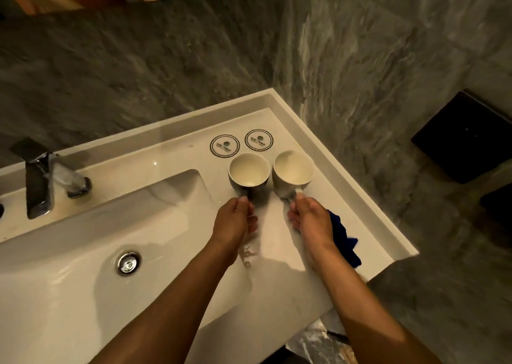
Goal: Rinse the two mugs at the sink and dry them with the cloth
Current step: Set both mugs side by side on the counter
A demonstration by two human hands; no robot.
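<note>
Two round coasters (224,146) (259,140) on counter behind mugs: dark central emblem and line of print noted on each, lettering too small and blurred to be read. No other text seen.

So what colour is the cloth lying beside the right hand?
Dark blue; the cloth shows in the head view, partly behind the wrist.

Glossy ceramic mugs (249,173); chrome tap (50,180); blue cloth (343,239); veined stone wall (360,72)
</note>
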